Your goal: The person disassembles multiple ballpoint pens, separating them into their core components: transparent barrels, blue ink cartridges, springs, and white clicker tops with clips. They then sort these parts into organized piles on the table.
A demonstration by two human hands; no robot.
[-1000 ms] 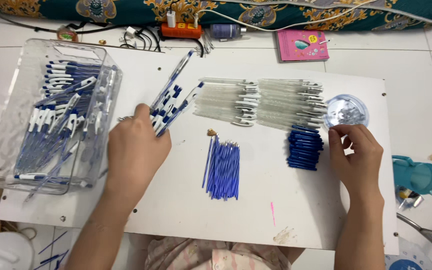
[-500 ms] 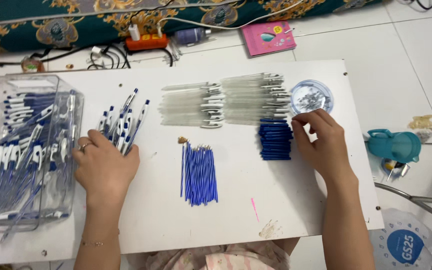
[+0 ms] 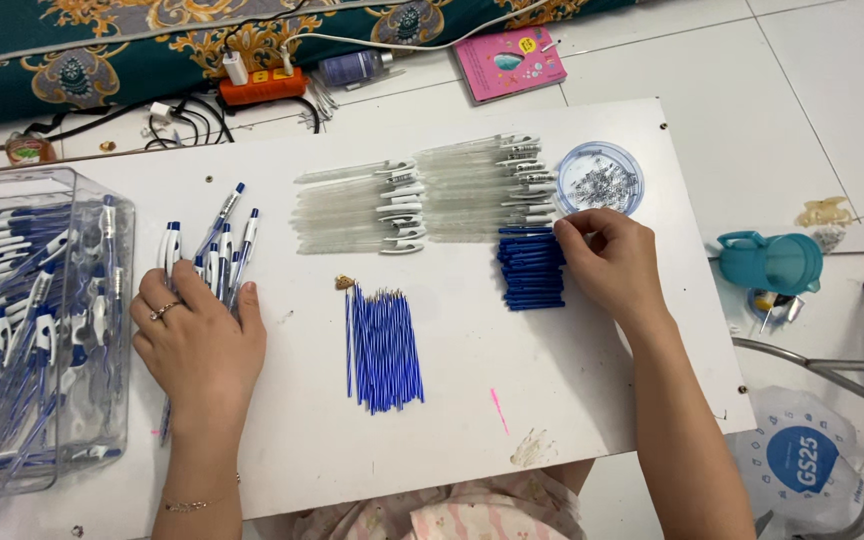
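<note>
my left hand (image 3: 197, 335) lies spread, palm down, on a fan of white-and-blue plastic pens (image 3: 214, 255) at the left of the white board (image 3: 452, 440); their long axes run away from me, blue tips tilting up and right, lower ends hidden under my palm. my right hand (image 3: 612, 262) curls its fingertips on a stack of short blue plastic barrels (image 3: 530, 270) lying crosswise; whether it pinches one i cannot tell.
</note>
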